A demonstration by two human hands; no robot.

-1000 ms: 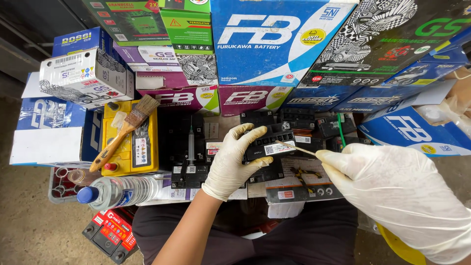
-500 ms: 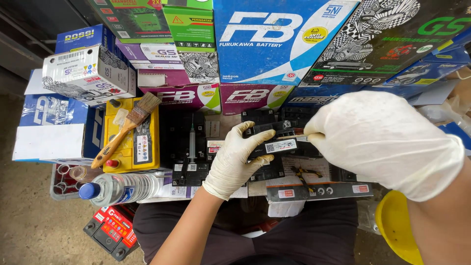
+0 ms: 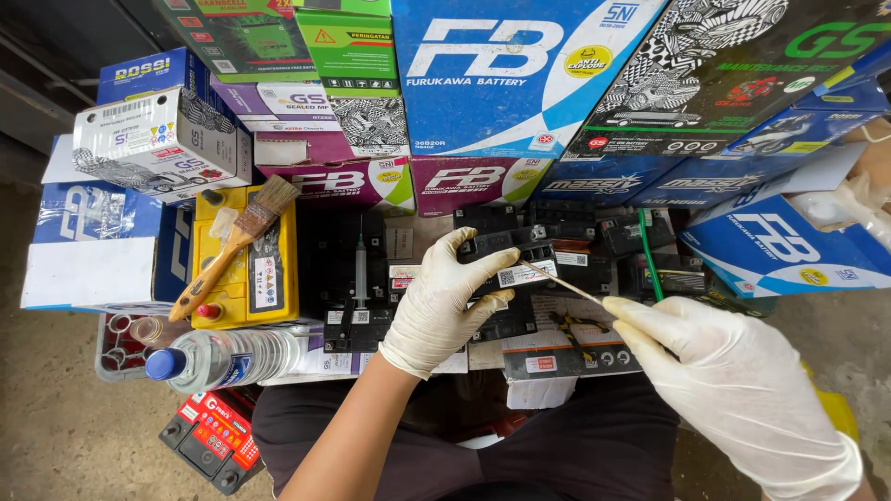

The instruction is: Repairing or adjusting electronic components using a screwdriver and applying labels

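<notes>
My left hand [image 3: 445, 301], in a white glove, grips a small black battery [image 3: 520, 264] by its left side, above my lap. My right hand [image 3: 715, 371], also gloved, pinches a thin pale stick [image 3: 561, 281] whose tip touches the top of that battery near its white label. More small black batteries [image 3: 622, 246] lie around it on a flat cardboard surface. A syringe [image 3: 360, 269] lies on a black battery to the left of my left hand.
Stacked battery boxes [image 3: 501, 83] in blue, green and purple fill the back. A yellow battery [image 3: 246, 269] with a paintbrush [image 3: 232, 246] on it sits at left. A clear water bottle [image 3: 218, 357] with a blue cap lies in front of it; a red battery [image 3: 213, 436] on the floor.
My right hand has dropped back down and to the right from over the battery, with the stick's tip again at the battery top. My left hand keeps its grip.
</notes>
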